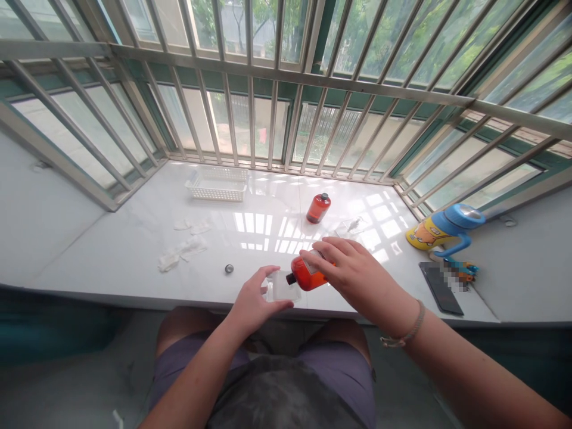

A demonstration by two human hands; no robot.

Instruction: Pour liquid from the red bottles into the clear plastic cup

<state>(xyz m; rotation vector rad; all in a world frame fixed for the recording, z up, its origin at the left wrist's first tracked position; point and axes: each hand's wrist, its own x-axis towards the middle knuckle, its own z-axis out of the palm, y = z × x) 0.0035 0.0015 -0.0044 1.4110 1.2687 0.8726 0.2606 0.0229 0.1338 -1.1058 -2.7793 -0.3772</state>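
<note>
- Two hands meet at the lower centre of the frame, over the near edge of the white sill (pixel 134 250).
- The right hand (pixel 353 274) grips an orange bottle (pixel 308 275), tipped on its side with its dark neck pointing left.
- The left hand (pixel 254 301) pinches a small clear cup (pixel 283 287) between thumb and fingers, its side touching the bottle's neck.
- To do this well, the person probably needs to hold the cup level and steady, keep the neck over its opening, and tilt the bottle slowly so nothing runs onto the sill.
- A small round cap (pixel 229 269) lies left of the hands; whether it belongs to this bottle cannot be told.
- A second orange bottle (pixel 318 208) lies further back, at centre.
- White tissues (pixel 183 249) are scattered at the left, and a white basket (pixel 217 183) stands behind them.
- At the right edge sit a blue-lidded mug (pixel 442 229) and a dark phone (pixel 441 288).
</note>
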